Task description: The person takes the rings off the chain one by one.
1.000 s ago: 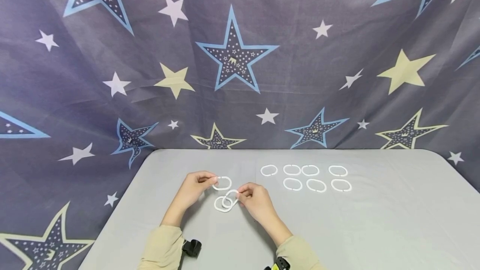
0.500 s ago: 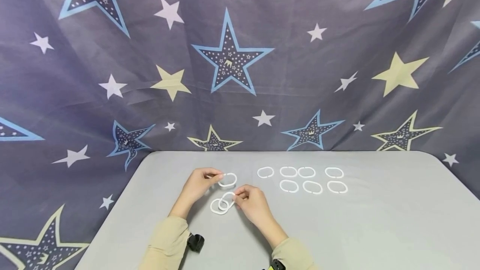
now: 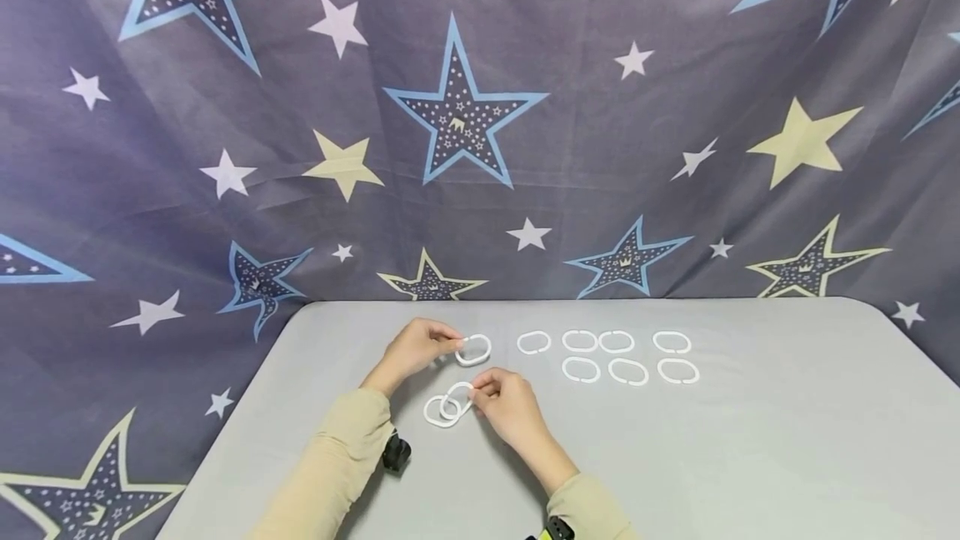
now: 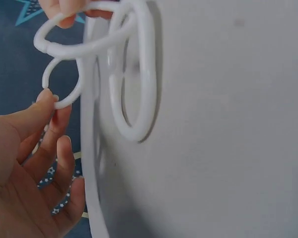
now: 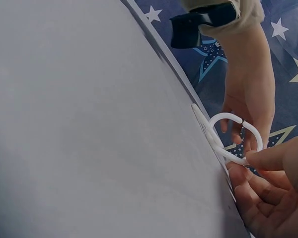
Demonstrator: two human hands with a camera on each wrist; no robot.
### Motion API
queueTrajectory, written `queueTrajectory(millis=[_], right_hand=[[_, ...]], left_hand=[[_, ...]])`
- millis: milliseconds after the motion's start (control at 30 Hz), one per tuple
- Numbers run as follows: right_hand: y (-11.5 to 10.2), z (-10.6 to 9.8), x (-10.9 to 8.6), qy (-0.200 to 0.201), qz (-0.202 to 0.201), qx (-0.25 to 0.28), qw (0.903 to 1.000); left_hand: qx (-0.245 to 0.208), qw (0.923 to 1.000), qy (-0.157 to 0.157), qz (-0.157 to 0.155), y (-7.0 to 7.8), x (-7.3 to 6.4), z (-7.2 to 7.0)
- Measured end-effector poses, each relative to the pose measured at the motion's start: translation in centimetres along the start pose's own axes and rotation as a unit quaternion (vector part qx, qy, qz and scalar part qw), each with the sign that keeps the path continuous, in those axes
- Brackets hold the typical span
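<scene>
My left hand [image 3: 422,345] pinches one white oval split ring [image 3: 473,362] between thumb and fingertips, held up over the table. In the left wrist view, this ring [image 4: 80,82] has its gap right by the thumb tip. Lower and to the right, my right hand [image 3: 512,408] pinches a second white split ring [image 3: 461,383] at its right side. That one is hooked through a third ring [image 3: 439,425], which lies flat on the table. The right wrist view shows the pinched ring [image 5: 222,117] raised at an angle, its small gap at the top.
Several loose white rings [image 3: 628,382] lie in two rough rows at the back of the grey table [image 3: 750,440], right of the hands. A dark star-patterned cloth [image 3: 570,148] hangs behind the table's far edge. Each wrist wears a strap with a black device [image 3: 396,452].
My left hand has moved right and away from me with its ring, from left of the linked pair to above it. The right hand keeps its pinch almost in place.
</scene>
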State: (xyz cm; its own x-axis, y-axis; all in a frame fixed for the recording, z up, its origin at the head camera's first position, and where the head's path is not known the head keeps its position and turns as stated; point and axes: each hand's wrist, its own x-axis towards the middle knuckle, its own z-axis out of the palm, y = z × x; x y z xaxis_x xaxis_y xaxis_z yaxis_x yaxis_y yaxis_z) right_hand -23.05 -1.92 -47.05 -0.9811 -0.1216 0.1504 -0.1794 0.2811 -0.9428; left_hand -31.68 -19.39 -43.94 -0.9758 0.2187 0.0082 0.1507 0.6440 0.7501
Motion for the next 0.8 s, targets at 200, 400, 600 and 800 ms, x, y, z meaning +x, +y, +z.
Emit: queueTrajectory(millis=[200, 400, 600, 800], right_hand=[[0.0, 0.0, 0.0, -0.002, -0.003, -0.001, 1.0], [0.0, -0.2, 0.0, 0.002, -0.006, -0.012, 0.9999], [-0.1, -0.2, 0.0, 0.003, -0.011, -0.008, 0.9999], [0.0, -0.1, -0.1, 0.001, -0.011, 0.0, 0.9999]], left_hand=[[-0.003, 0.9991, -0.04, 0.016, 0.5, 1.3, 0.3], [0.012, 0.9968, -0.068, 0.042, 1.6, 2.5, 0.5], [0.062, 0.9942, -0.081, 0.033, 2.8, 3.0, 0.7], [0.139, 0.9877, -0.069, 0.015, 2.8, 3.5, 1.1]])
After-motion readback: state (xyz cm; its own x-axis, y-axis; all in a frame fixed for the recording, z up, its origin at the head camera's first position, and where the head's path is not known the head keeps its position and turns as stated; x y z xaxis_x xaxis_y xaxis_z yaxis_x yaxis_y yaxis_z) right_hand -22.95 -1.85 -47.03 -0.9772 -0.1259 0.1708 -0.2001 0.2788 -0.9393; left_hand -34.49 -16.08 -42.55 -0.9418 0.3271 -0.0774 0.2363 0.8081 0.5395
